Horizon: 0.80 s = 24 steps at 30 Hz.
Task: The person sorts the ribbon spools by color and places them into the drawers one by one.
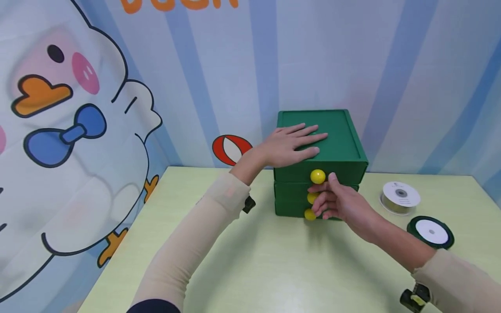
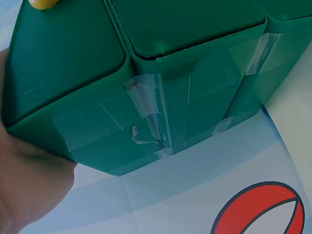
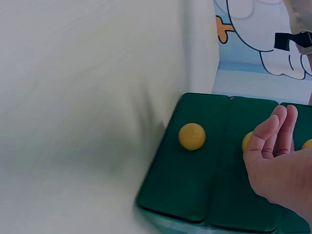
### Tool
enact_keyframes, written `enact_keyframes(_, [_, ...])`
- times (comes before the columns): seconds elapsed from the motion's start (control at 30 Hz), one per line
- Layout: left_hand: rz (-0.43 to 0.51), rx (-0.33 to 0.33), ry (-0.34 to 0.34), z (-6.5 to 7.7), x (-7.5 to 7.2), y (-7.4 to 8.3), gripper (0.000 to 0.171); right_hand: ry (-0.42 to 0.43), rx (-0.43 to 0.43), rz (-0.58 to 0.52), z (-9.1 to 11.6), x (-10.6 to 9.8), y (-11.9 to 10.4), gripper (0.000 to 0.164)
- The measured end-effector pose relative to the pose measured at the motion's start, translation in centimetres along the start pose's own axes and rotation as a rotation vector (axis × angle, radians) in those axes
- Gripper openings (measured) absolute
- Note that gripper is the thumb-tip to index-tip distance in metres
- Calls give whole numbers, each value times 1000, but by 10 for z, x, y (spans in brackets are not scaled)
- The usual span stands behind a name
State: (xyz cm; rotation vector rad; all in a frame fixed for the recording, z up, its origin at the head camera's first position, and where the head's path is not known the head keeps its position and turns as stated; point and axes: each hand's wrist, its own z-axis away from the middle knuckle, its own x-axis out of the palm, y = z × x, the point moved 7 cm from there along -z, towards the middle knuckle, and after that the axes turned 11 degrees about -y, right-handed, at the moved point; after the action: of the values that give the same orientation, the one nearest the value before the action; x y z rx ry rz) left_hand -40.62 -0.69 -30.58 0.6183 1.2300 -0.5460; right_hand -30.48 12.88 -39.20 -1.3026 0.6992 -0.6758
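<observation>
A green three-drawer box point(image 1: 336, 134) stands at the back of the table, one round yellow knob on each drawer. My left hand point(image 1: 291, 145) lies flat on its top with fingers spread. In front of the drawers is my right hand point(image 1: 348, 206), its fingers loosely bent and its thumb raised beside the top knob point(image 1: 318, 176). Those fingers partly cover the middle knob point(image 1: 312, 198). The bottom knob point(image 3: 192, 136) shows fully in the right wrist view. Clear tape point(image 2: 151, 107) runs across the box's side in the left wrist view.
To the right of the box lie a white-topped ribbon spool point(image 1: 401, 194) and a dark green ribbon roll point(image 1: 430, 231) with a white centre. A printed cloth backdrop point(image 1: 219, 65) hangs right behind the pale table point(image 1: 250, 265).
</observation>
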Motion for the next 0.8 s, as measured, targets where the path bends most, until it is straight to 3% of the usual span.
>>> enact_keyframes(0.17, [-12, -2, 15, 0, -1, 0, 60, 11, 22, -42, 5, -5, 9, 78])
enact_keyframes(0.5, [-22, -5, 31, -2, 0, 2, 59, 8, 113, -65, 5, -7, 38, 56])
enact_keyframes(0.8, [-13, -9, 43, -1, 0, 1, 59, -12, 167, -57, -4, 3, 50, 61])
